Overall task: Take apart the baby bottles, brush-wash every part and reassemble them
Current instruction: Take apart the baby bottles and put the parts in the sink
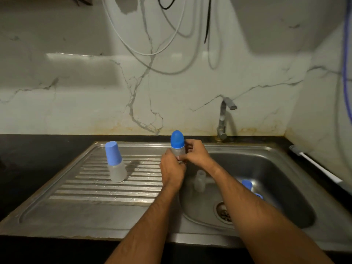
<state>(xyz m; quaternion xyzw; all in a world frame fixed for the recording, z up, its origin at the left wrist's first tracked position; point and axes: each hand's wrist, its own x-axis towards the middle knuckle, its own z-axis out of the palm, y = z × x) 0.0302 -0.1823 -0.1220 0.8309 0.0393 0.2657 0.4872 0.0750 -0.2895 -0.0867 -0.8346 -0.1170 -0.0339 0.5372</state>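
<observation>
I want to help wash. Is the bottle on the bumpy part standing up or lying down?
Standing up. The bottle stands alone on the ribbed drainboard, its blue cap on top.

Both bare forearms reach forward and converge at centre. Left hand [172, 168], fingers curled, grips the lower body of a small clear plastic bottle with a rounded blue cap [177, 144]. Right hand [196, 152] pinches its upper body from the right.
</observation>
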